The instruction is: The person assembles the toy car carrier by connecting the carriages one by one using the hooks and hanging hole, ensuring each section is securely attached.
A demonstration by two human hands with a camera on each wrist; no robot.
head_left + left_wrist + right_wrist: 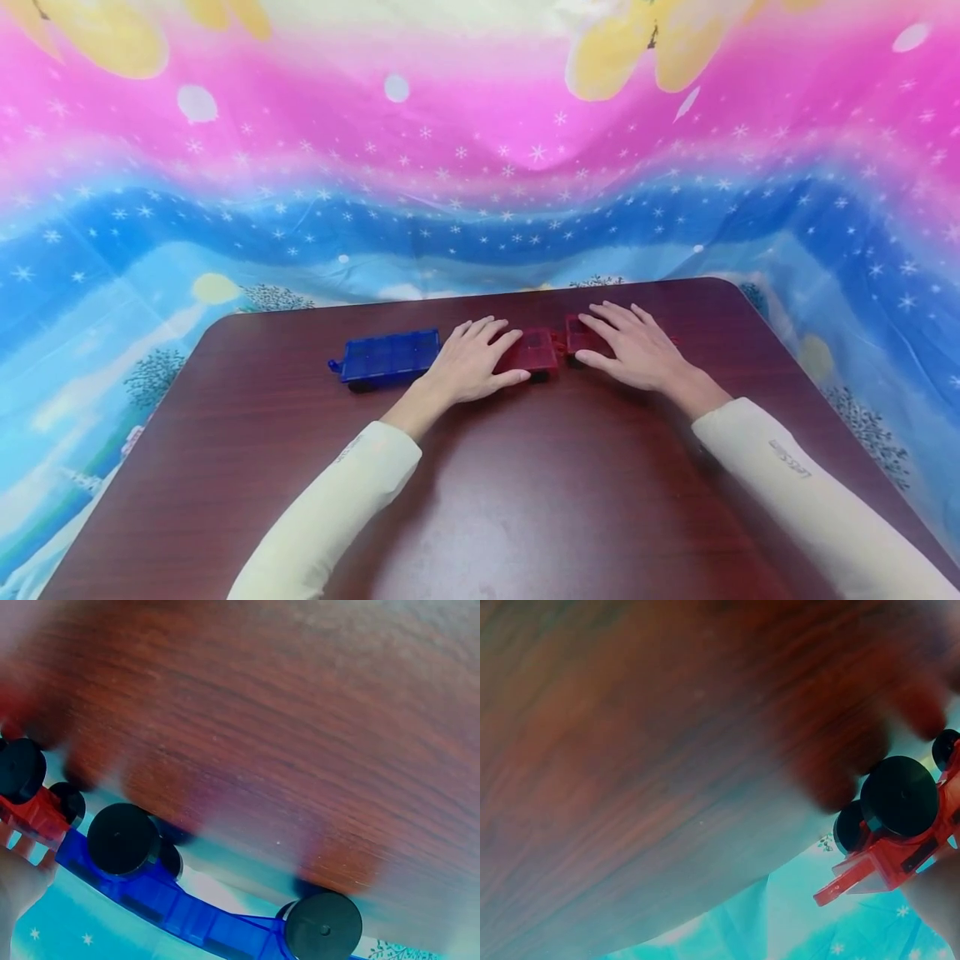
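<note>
A row of translucent toy wagons with black wheels stands along the far part of the table. The blue wagon point(390, 358) is at the left, a red wagon point(538, 350) in the middle and another red wagon point(581, 335) at the right. My left hand point(471, 360) lies over the joint between the blue wagon and the middle red one, fingers spread and covering it from above. Over the right red wagon rests my right hand point(636, 346), its fingers stretched forward. The right wrist view shows that wagon's red end bar point(846, 881) sticking out beyond its wheels.
The dark wooden table point(487, 500) has rounded far corners. Close behind it hangs a pink and blue printed cloth point(480, 150). A small blue hook point(335, 365) juts from the blue wagon's left end.
</note>
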